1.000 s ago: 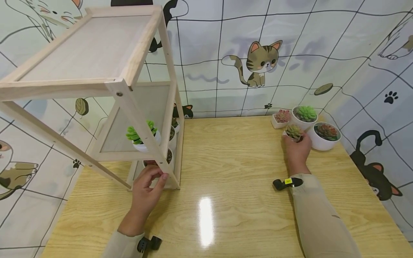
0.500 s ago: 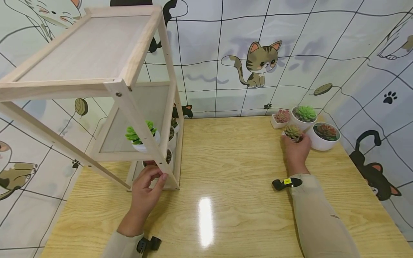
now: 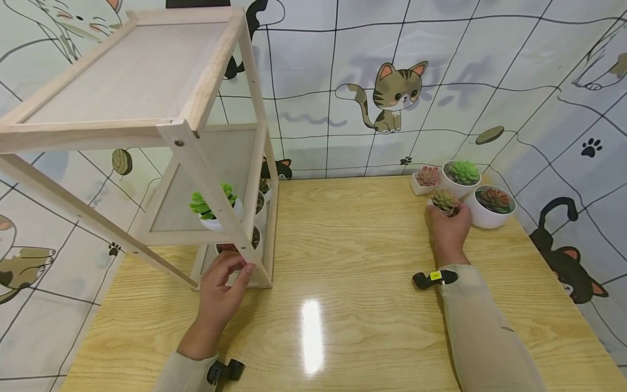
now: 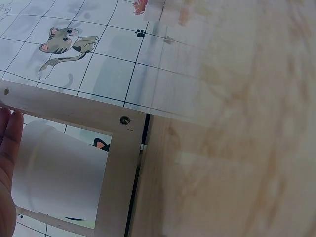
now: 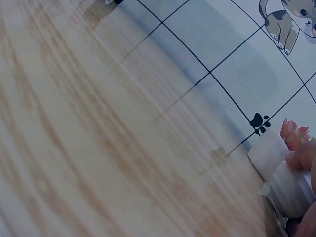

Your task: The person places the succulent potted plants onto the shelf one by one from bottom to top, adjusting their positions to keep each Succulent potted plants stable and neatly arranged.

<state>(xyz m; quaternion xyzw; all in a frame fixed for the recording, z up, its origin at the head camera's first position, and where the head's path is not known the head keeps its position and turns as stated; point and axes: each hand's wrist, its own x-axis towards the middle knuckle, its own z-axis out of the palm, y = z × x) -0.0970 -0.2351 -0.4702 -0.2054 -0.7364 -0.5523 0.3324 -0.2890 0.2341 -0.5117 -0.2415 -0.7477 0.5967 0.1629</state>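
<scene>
In the head view my right hand (image 3: pixel 449 231) grips a small potted succulent (image 3: pixel 444 200) with yellow-green leaves. The right wrist view shows fingertips on its white ribbed pot (image 5: pixel 292 190) at the frame's edge. My left hand (image 3: pixel 224 280) is at the front post of the pale wooden shelf (image 3: pixel 215 190), thumb and fingers pinching the post low down. In the left wrist view its fingers (image 4: pixel 12 133) lie along the frame, beside a white pot (image 4: pixel 59 173) inside.
By the held plant stand a pink succulent (image 3: pixel 427 178) in a square pot, a green succulent (image 3: pixel 463 172) and a reddish one (image 3: pixel 493 201). A bright green plant (image 3: pixel 203 207) sits on the middle shelf, with several pots (image 3: pixel 262 209) below. Cat-print sheeting (image 3: pixel 313 109) lines the wall behind the table (image 3: pixel 343 256).
</scene>
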